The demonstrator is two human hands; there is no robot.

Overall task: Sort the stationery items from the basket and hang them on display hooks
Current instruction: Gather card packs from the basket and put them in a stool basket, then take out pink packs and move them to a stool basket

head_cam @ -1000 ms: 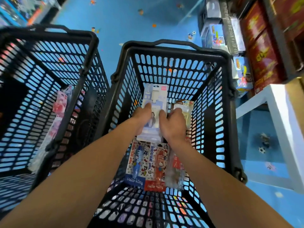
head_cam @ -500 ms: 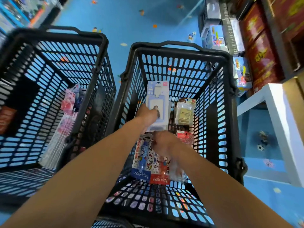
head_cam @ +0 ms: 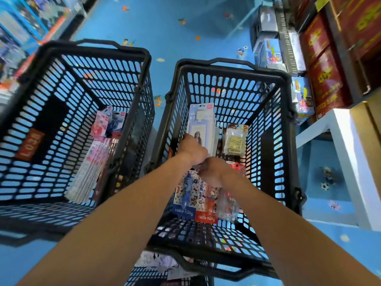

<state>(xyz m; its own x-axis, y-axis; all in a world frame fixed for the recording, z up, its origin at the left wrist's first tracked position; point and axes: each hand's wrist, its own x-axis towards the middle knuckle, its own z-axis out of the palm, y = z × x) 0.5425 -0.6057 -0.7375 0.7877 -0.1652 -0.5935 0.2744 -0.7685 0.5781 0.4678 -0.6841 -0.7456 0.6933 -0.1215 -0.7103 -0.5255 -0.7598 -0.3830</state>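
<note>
Inside the right basket (head_cam: pixel 226 68), the left grip (head_cam: pixel 192 149) clamps a pale blue card pack (head_cam: pixel 201 122). The right grip (head_cam: pixel 214 172) covers pen packs (head_cam: pixel 191 195), hold unclear. Sorting seems early; several packs remain.

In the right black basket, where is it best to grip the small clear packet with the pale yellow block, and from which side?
Probably pinch the printed header at the top of the small clear packet with the pale yellow block, coming from above. It stands nearly upright with that edge free, while the black slotted plastic basket and neighbouring packs crowd its lower part.
</note>
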